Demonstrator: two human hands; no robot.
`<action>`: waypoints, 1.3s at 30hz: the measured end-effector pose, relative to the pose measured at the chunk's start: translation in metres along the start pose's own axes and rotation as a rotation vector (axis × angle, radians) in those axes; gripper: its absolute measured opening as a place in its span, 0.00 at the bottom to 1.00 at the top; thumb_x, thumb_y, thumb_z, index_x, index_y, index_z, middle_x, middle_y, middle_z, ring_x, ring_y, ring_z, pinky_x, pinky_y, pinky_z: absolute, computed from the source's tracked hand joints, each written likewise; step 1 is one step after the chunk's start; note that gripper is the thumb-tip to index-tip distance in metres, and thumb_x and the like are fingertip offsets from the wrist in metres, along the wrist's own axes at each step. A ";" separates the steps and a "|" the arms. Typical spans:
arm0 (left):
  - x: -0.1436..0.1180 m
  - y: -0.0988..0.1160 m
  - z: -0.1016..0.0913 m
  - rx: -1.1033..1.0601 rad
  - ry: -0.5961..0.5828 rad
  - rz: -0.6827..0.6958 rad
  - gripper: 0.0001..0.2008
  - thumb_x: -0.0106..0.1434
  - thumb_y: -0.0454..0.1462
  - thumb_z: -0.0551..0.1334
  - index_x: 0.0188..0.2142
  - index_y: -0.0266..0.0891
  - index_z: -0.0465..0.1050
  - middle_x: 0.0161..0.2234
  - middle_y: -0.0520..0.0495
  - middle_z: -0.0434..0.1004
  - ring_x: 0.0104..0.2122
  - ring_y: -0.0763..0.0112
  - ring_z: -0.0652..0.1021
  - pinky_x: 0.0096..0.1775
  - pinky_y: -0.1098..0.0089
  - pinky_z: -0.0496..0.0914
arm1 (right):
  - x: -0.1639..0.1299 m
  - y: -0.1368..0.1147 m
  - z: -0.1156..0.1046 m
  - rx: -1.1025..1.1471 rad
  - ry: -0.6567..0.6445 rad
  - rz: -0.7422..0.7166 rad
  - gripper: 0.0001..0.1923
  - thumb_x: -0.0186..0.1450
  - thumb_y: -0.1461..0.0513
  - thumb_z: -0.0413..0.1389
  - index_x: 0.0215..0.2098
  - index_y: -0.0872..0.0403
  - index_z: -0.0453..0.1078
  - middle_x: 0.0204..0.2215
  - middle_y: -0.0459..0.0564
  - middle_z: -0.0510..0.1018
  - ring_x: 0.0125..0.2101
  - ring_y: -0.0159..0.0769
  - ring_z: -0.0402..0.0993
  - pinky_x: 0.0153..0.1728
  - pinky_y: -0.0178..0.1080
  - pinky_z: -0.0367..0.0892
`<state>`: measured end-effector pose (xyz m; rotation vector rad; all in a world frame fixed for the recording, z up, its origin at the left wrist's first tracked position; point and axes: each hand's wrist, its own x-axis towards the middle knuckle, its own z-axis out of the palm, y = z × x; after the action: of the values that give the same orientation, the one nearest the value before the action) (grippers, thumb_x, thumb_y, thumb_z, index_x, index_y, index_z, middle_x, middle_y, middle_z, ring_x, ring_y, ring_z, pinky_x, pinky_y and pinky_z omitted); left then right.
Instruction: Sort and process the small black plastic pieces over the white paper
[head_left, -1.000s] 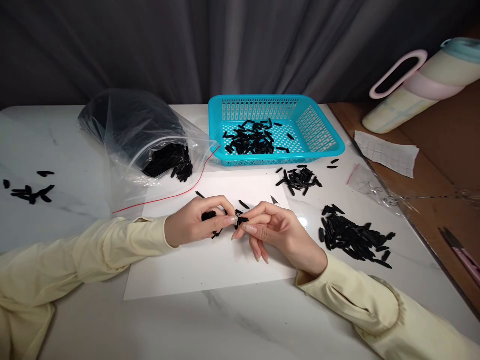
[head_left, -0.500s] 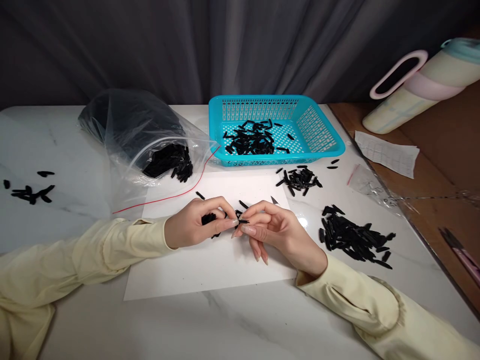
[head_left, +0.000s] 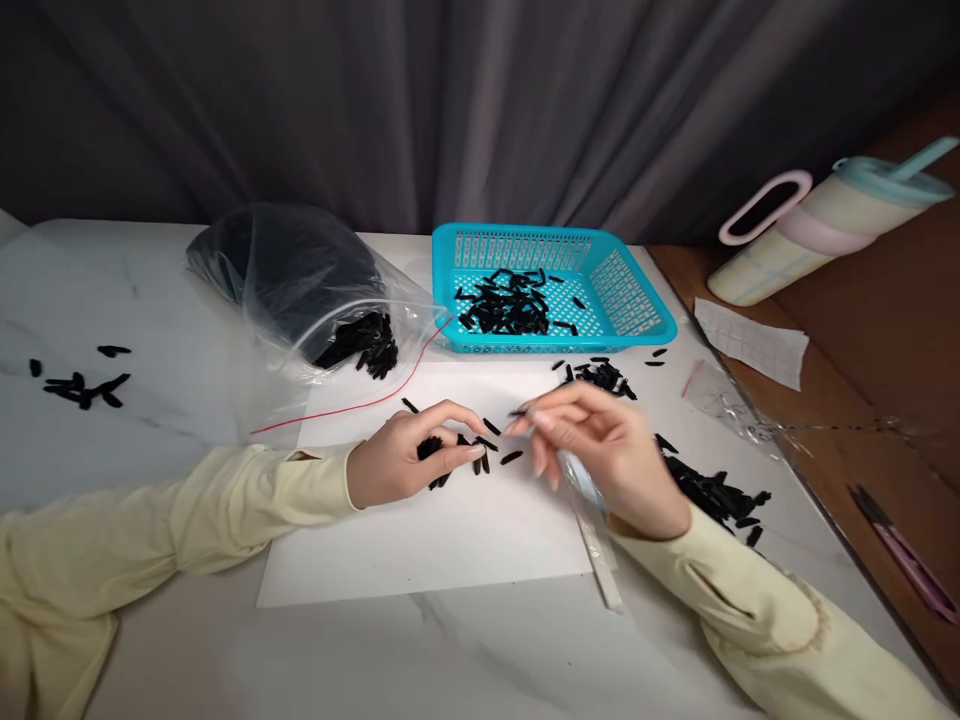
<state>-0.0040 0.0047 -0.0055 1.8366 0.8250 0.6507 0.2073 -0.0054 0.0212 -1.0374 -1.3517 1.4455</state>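
My right hand (head_left: 600,445) is raised over the white paper (head_left: 450,550), with a small, thin black piece (head_left: 517,413) pinched between thumb and fingers. My left hand (head_left: 409,450) rests on the paper, thumb and index fingertips slightly apart around another black piece (head_left: 486,443). A small cluster of black pieces (head_left: 429,447) shows between its thumb and index finger; whether they lie on the paper or in the palm I cannot tell. A loose piece (head_left: 511,457) lies between the hands. Partly under my right hand is a flat pale strip (head_left: 604,575) with a bluish part.
A blue basket (head_left: 630,335) with black pieces stands at the back, beside an open clear zip bag (head_left: 300,270) of them. More piles (head_left: 716,490) lie right and left (head_left: 82,390). Pink-handled scissors (head_left: 911,565), a paper slip (head_left: 750,340) and a tumbler (head_left: 787,245) are at right.
My hands, which met at the fingertips over a black piece, are now apart. The right has lifted up and right with a piece, uncovering the pale strip. The camera view has shifted slightly.
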 end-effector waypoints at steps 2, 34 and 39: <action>0.000 0.001 0.000 -0.016 0.008 -0.028 0.12 0.63 0.39 0.56 0.44 0.36 0.63 0.16 0.61 0.62 0.17 0.79 0.62 0.25 0.75 0.59 | 0.018 -0.020 -0.010 -0.213 0.112 -0.166 0.05 0.62 0.61 0.56 0.32 0.55 0.67 0.30 0.51 0.78 0.20 0.29 0.71 0.17 0.33 0.67; 0.002 -0.004 0.001 0.028 -0.063 0.071 0.17 0.60 0.40 0.59 0.47 0.35 0.68 0.21 0.55 0.70 0.21 0.78 0.65 0.28 0.77 0.61 | 0.003 -0.007 0.024 -0.928 -0.284 -0.310 0.17 0.70 0.58 0.40 0.23 0.52 0.54 0.14 0.39 0.57 0.15 0.26 0.50 0.18 0.32 0.49; 0.003 -0.006 0.000 0.039 -0.087 0.188 0.12 0.61 0.38 0.57 0.26 0.33 0.72 0.19 0.54 0.65 0.19 0.81 0.60 0.24 0.79 0.57 | -0.009 0.003 0.029 -0.380 -0.108 0.183 0.23 0.67 0.49 0.43 0.19 0.52 0.51 0.12 0.37 0.52 0.13 0.24 0.47 0.15 0.31 0.47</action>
<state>-0.0034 0.0087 -0.0107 1.9801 0.6167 0.6717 0.1813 -0.0220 0.0198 -1.3714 -1.6894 1.4230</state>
